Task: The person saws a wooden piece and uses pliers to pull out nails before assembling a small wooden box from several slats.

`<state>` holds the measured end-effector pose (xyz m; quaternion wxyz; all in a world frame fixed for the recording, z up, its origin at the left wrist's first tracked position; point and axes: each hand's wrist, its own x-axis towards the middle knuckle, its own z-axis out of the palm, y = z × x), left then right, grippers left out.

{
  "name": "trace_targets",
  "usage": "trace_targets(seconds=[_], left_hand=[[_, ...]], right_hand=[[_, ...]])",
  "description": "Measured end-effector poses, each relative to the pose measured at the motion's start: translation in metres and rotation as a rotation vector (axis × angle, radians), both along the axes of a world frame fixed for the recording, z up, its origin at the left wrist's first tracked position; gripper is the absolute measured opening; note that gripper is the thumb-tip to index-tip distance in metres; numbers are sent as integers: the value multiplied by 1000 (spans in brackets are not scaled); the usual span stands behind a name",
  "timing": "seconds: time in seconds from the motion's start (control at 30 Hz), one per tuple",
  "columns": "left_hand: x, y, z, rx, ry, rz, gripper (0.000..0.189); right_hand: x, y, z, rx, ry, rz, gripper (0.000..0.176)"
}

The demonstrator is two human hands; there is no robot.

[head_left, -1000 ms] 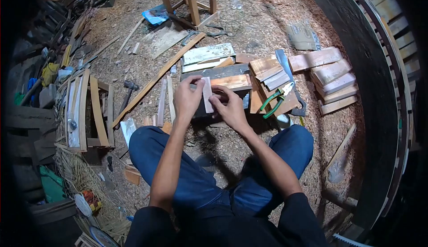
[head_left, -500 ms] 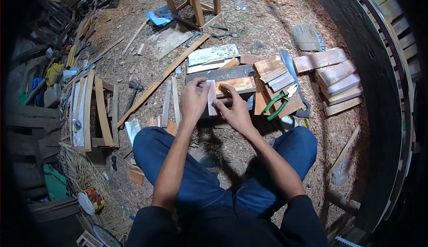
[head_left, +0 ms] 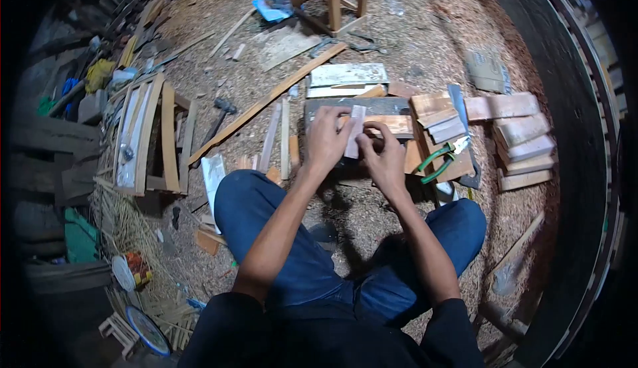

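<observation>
A small pale wooden strip [head_left: 355,132] is held upright between my two hands, its top leaning a little to the right. My left hand [head_left: 325,140] pinches its left side with thumb and fingers. On the lower right edge, my right hand [head_left: 385,160] grips it with curled fingers. Behind the strip lies a reddish-brown board [head_left: 392,124] on a dark wooden block [head_left: 318,107]. Green-handled pliers [head_left: 435,163] rest on wood pieces just right of my right hand.
Stacked wood blocks [head_left: 525,146] lie at the right, near a saw blade [head_left: 456,97]. A hammer [head_left: 224,106] and a long wooden strip [head_left: 272,95] lie left. A wooden frame [head_left: 171,138] stands farther left, and a stool [head_left: 335,9] stands ahead on shavings.
My view has shifted, so the surroundings sit farther right and mostly higher in the picture. The pale strip has tilted slightly, its top now leaning right; both hands remain on it.
</observation>
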<state>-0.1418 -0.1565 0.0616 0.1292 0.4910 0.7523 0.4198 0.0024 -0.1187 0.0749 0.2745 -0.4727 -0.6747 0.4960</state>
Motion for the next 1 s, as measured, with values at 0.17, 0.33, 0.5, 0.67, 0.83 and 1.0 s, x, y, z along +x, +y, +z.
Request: trace_targets(seconds=[0.17,0.33,0.5,0.67,0.83,1.0], left_hand=[[0,-2,2,-62,-76,15,30],[-2,-3,3,-80,-93,30,33],[-2,-5,6,-94,-107,26,33],[-1,-4,3,-99,-83,28,37],[-2,-2,-4,-155,-78,43,41],[-5,2,-9,-160,-117,36,44]], right_hand=[[1,0,2,9,-142,15,36],[1,0,9,165,-250,16,38],[2,-2,21,198,-372,-14,49],[10,2,24,272,-429,-38,50],[28,18,29,424,-391,-177,31],[49,35,15,766,-663,-272,33]])
